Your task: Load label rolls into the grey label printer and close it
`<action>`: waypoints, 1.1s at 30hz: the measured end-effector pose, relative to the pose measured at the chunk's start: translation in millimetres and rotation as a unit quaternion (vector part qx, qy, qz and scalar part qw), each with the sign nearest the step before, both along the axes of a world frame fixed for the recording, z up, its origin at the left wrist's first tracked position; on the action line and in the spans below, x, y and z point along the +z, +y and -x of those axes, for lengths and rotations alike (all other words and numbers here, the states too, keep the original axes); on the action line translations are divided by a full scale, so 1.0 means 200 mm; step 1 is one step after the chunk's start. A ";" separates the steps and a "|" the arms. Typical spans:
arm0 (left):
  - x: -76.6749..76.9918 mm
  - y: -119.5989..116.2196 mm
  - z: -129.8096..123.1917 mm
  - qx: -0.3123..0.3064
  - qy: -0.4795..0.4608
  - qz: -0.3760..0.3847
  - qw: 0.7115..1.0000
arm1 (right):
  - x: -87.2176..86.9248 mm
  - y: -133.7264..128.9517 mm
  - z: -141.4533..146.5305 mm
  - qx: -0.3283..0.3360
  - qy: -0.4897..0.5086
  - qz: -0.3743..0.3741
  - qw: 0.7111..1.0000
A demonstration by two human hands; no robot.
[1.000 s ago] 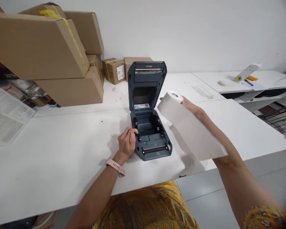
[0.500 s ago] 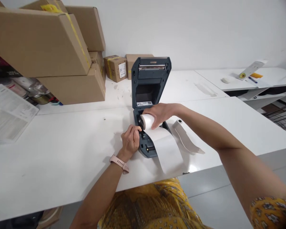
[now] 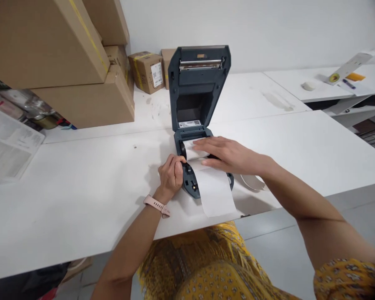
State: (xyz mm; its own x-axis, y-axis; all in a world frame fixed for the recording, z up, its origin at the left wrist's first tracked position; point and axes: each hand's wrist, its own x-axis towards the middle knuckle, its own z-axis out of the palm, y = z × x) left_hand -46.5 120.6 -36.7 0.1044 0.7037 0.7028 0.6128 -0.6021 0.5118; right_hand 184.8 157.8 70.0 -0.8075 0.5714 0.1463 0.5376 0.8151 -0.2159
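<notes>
A dark blue-grey label printer [image 3: 192, 93] stands on the white table with its lid tipped up. In its bay lies a white paper roll [image 3: 192, 150], and a loose strip of its paper [image 3: 217, 193] runs out over the printer's front. My left hand [image 3: 171, 175] is curled closed at the printer's left edge, its fingertips at the black roll holder [image 3: 183, 148]. Over the roll rests my right hand [image 3: 225, 154], fingers stretched out and thumb apart, hiding the roll's right end. A curled white strip [image 3: 253, 182] lies behind my right wrist, partly hidden.
Stacked cardboard boxes [image 3: 81, 102] stand at the left, and a small taped box [image 3: 148, 73] is behind the printer. Plastic-wrapped papers [image 3: 11, 146] lie at the far left. On the right-hand table are a tape roll [image 3: 308, 86] and a pen [image 3: 349, 84].
The paper roll has gone down into the printer bay. My right hand has loosened from round it and now lies flatter on it. My left hand stays at the printer's edge.
</notes>
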 end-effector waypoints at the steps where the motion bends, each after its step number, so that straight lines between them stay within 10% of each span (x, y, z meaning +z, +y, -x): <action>1: 0.00 0.00 0.00 0.000 -0.001 0.001 1.000 | -0.02 -0.08 -0.03 -0.001 0.009 -0.004 1.000; 9: 0.03 -0.01 0.00 0.006 -0.009 -0.004 1.000 | -0.25 -0.48 -0.05 -0.043 0.017 -0.053 0.998; 33: 0.04 -0.01 0.00 0.012 -0.005 0.004 1.000 | -0.33 -0.51 -0.01 -0.082 0.060 -0.052 0.993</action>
